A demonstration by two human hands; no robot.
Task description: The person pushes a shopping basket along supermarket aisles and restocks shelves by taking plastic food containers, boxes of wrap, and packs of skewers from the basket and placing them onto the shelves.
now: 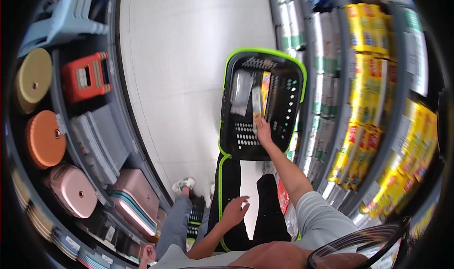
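Note:
A black basket [241, 148] with a bright green rim is in front of my legs, near the right-hand shelves. Inside it lie a clear plastic package [242, 91] and a yellow and red package [265, 91]. My right hand [263, 130] reaches into the basket, its fingers closed on a narrow pale package [257, 103]. Over my dark trousers, below the basket, my left hand [233, 212] has its fingers apart and holds nothing. A green strap hangs down from the basket's near left corner.
Shelves on the left hold round lidded containers [46, 139], a red stool [85, 77] and pink boxes [137, 193]. Yellow packages [364, 84] and rolls fill the right shelves. Another person's leg [176, 217] and hand [148, 253] are at the lower left, beside another basket.

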